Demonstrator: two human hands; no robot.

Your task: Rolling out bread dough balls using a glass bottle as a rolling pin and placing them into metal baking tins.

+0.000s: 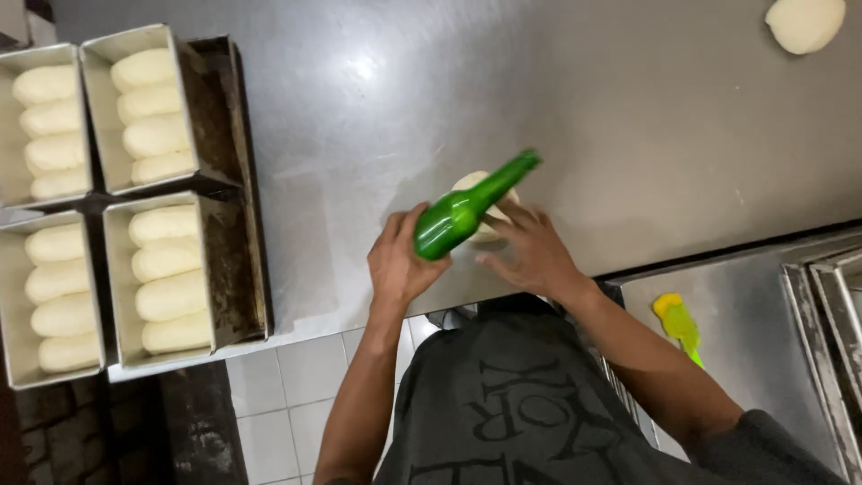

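A green glass bottle (467, 208) lies tilted across a small piece of pale dough (474, 184) on the steel table (584, 108). My left hand (401, 260) rests against the bottle's thick base end. Beside the dough, my right hand (532, 251) has its fingers spread, fingertips close to the bottle's middle. The bottle's neck points up and to the right. Most of the dough is hidden under the bottle and my hands.
Several metal loaf tins (148, 108) filled with rolled dough pieces sit on a dark tray (229, 180) at the left. Another dough ball (804, 22) lies at the table's far right corner. A yellow-green scraper (678, 325) rests on a lower steel surface at right. Tiled floor shows below.
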